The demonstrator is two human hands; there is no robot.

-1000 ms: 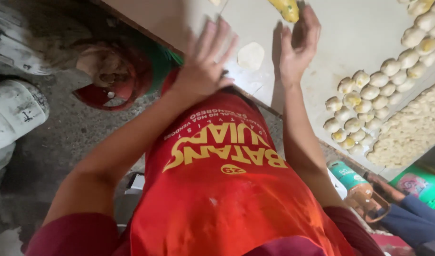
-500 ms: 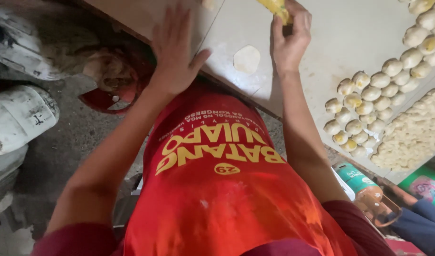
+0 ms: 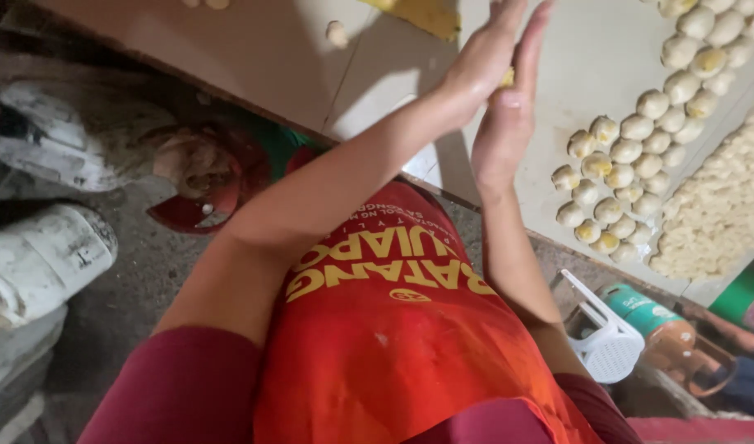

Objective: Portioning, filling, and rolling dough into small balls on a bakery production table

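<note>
Dough (image 3: 504, 80), yellowish and mostly hidden, is pressed between the flat palms of the left hand (image 3: 484, 57) and right hand (image 3: 508, 123), above the table (image 3: 295, 57). Likely soft and light; gentle palm pressure is judged sufficient. Finished balls (image 3: 615, 164) are ranged beside.

I note both hands are off the bench (image 3: 254, 57) now. The left hand (image 3: 485, 57), earlier spread flat near the bench edge, is raised and pressed palm to palm against the right hand (image 3: 508, 123), with a yellowish dough piece (image 3: 505, 78) now pinched between the palms.
</note>
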